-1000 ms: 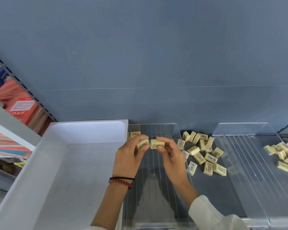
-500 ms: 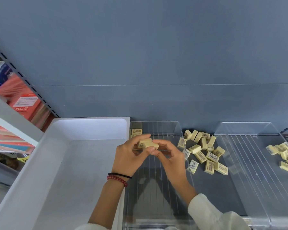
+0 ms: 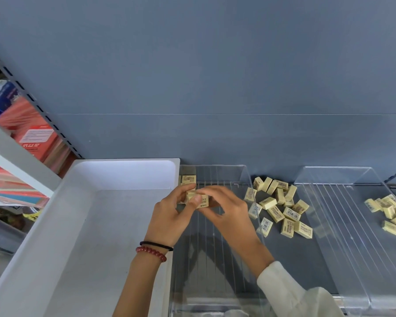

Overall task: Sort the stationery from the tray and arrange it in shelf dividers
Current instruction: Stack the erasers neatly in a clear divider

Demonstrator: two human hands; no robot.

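My left hand (image 3: pixel 169 216) and my right hand (image 3: pixel 226 213) meet over the back of a clear plastic shelf divider (image 3: pixel 215 259). Together they pinch small cream erasers (image 3: pixel 202 200), pressed side by side between the fingertips. Just behind them, a few erasers (image 3: pixel 189 179) stand in the divider's back left corner. A loose pile of the same erasers (image 3: pixel 281 204) lies on the dark shelf to the right of this divider. A white tray (image 3: pixel 78 225) sits to the left with nothing visible inside.
A second clear divider (image 3: pixel 352 236) stands to the right, with more erasers (image 3: pixel 391 209) beyond it. The grey-blue back wall (image 3: pixel 215 88) closes the shelf. Red and blue packs (image 3: pixel 25 133) fill the neighbouring shelf on the left.
The two hands have come together, joining the erasers they each held, and have shifted slightly back toward the divider's left rear corner.
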